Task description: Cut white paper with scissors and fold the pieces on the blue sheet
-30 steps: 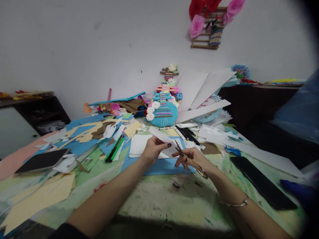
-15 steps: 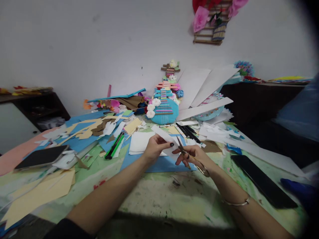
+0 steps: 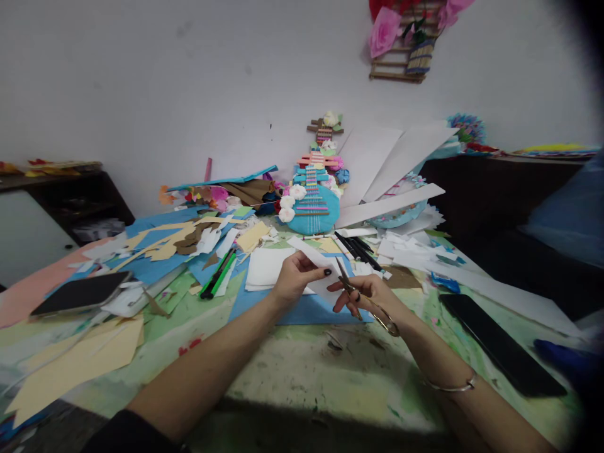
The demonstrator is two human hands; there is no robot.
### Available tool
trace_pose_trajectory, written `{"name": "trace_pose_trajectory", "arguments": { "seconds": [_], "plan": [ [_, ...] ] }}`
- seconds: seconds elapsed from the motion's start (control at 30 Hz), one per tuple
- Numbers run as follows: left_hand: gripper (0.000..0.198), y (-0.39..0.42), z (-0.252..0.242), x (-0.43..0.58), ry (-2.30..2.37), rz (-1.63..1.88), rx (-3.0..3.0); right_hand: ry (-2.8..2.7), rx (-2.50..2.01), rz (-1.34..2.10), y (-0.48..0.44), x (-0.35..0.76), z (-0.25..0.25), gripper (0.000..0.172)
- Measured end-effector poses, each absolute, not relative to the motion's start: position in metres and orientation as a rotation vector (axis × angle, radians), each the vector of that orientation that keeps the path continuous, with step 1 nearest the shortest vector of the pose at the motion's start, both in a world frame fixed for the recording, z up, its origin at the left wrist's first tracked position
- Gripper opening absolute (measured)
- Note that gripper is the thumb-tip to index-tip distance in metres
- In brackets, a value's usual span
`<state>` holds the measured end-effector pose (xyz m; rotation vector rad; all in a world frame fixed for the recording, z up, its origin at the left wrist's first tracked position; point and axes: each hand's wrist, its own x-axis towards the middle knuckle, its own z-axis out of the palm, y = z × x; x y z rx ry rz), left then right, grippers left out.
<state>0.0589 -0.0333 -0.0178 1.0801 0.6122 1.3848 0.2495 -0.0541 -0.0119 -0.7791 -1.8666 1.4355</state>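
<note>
A narrow white paper strip (image 3: 309, 253) is pinched between the thumb and fingers of my left hand (image 3: 295, 278). My right hand (image 3: 365, 294) holds gold-handled scissors (image 3: 348, 284), their blades pointing up and left beside the strip. Whether the blades touch the paper I cannot tell. Beneath both hands lies a blue sheet (image 3: 287, 315) with folded white paper (image 3: 265, 269) on it. A green and black cutter (image 3: 218, 275) rests to the left, and black pens (image 3: 356, 248) lie behind my right hand.
A blue paper instrument (image 3: 314, 211) with white flowers stands at the back. Paper scraps (image 3: 177, 242) cover the left side. One dark phone-like slab (image 3: 82, 294) lies left, a long black object (image 3: 500, 343) right. Large white sheets (image 3: 370, 160) lean against the wall.
The view has shifted slightly. Both hands keep nearly the same pose, with the strip and scissors still held close together.
</note>
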Motion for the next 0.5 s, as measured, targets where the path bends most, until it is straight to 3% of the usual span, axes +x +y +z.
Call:
{"name": "trace_pose_trajectory", "arguments": {
  "seconds": [0.5],
  "plan": [
    [0.036, -0.0327, -0.0138, 0.0558, 0.676, 1.310, 1.265, -1.896, -0.643, 1.437, -0.0565, 0.2507, -0.0073, 0.061]
  ]
}}
